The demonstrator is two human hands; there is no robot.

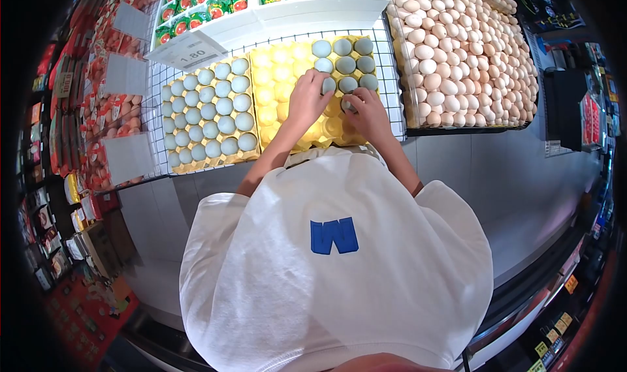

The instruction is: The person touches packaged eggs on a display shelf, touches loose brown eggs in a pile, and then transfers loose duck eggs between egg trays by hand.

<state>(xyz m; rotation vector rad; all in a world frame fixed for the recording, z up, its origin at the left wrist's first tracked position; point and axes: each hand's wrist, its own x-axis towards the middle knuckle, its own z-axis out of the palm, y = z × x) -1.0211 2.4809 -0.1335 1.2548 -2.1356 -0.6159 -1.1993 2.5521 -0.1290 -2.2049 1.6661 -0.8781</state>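
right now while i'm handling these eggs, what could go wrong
The egg at your right hand sits close to the row of eggs just beyond it, so a small slip could knock shells together and crack one.

Your left hand is right beside those eggs too, so the two hands could bump.

Your left forearm passes near the corner of the fuller tray; drifting sideways might jostle its eggs.
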